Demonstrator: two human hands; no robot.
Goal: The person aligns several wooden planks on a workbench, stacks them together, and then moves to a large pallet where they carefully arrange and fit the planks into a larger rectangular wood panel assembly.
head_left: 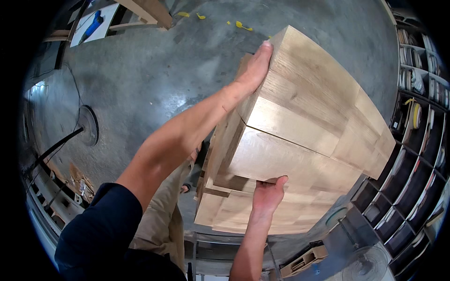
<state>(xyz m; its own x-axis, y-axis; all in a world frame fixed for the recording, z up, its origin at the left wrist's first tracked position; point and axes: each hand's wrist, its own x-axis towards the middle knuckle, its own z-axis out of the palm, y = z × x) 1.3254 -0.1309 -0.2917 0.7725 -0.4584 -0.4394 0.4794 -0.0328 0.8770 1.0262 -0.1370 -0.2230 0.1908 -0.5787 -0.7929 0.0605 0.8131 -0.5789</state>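
A stack of pale wood-grain pieces fills the middle right. Its upper layer has a far block [304, 93] and a near block [281, 154], with a thin seam between them. My left hand [257, 68] is against the left end of the far block, thumb at the top corner; its other fingers are mostly hidden. My right hand [269, 194] grips the near block's front edge, thumb on top and fingers out of sight underneath. Below lie more wood-grain pieces [248, 210], with a dark gap beneath the near block at the left.
Dark shelving [412, 140] packed with thin boards and files lines the right side. A blue power tool [91, 25] lies on a white board at the upper left, near a wooden frame [150, 11]. A round black base [89, 125] stands on the grey floor [154, 70]. Yellow scraps [243, 25] lie farther off.
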